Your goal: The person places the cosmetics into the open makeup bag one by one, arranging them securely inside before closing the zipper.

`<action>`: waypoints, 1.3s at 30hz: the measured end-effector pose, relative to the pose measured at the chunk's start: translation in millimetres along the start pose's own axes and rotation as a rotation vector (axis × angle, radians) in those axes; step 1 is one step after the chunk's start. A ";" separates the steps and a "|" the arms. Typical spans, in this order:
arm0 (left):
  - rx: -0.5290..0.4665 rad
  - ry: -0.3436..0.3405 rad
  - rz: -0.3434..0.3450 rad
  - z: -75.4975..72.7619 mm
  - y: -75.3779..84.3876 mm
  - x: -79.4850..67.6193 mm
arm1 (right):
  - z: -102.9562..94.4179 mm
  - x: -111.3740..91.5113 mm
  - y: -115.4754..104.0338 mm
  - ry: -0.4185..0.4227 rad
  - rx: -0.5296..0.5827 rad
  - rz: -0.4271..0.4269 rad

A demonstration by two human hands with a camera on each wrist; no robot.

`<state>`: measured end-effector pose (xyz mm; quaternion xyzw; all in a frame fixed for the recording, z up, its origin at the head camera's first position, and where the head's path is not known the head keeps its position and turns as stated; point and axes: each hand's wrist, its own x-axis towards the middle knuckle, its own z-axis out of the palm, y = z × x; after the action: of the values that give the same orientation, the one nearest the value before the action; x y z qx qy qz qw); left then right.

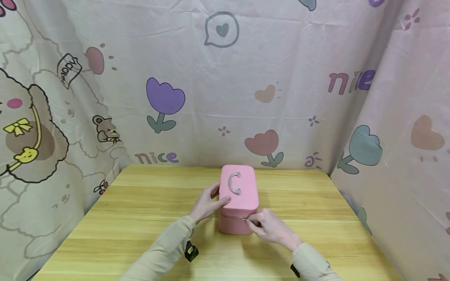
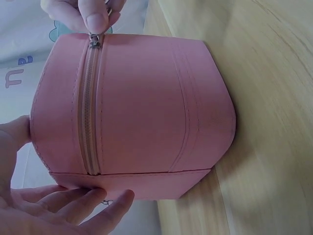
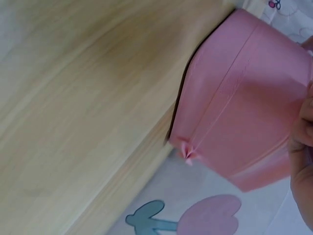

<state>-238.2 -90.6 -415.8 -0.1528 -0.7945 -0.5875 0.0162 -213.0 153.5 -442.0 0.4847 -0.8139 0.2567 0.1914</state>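
A pink zippered cosmetic case stands upright on the wooden table, with a silver handle on its lid. My left hand steadies the lid, thumb on top and straight fingers spread along the left side. In the left wrist view, the zipper crosses the near face, with its metal slider at one corner. There my right hand pinches the zipper pull between thumb and bent fingers. Most of the pull is hidden by those fingers. A small pink bow-like tab sticks out low on the case in the right wrist view.
The wooden table runs back to a pale patterned curtain, which also hangs along both sides. Dark straps show at both sleeves' cuffs.
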 end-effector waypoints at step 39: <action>0.088 -0.208 -0.118 -40.9 -8.8 17.2 | -9.6 -14.3 23.8 -0.121 0.315 0.239</action>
<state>-263.3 -127.4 -407.7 -0.1654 -0.8245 -0.5329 -0.0943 -227.1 178.7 -447.9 0.4231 -0.8254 0.3724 0.0323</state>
